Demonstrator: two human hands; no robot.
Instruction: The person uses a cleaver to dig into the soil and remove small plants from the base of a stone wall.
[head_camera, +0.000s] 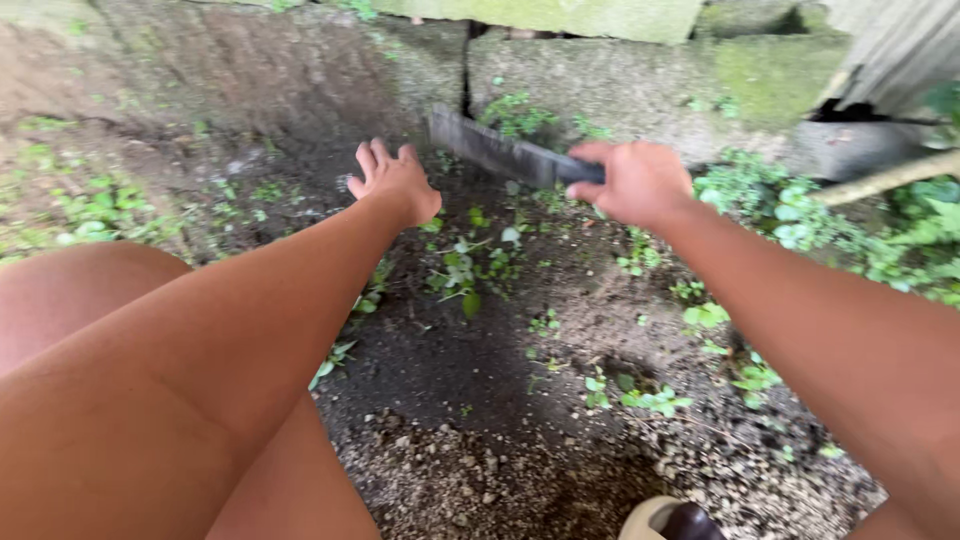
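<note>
Beside mossy wall (600, 70), right hand (640, 182) gripping blade (490, 150)

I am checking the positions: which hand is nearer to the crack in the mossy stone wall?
Left. The left hand reaches open just below-left of the crack; the right hand, gripping the dark blade, is farther right.

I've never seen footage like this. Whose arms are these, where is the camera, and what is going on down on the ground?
There is no machine here: a person wears one camera on the head, looking down at their own bare arms. The right hand grips the dark handle of a long flat blade that points left toward a mossy stone wall. The left hand is open, fingers spread, holding nothing, above dark soil. Small green weeds grow in the soil. The person's knee shows at the lower left.
</note>
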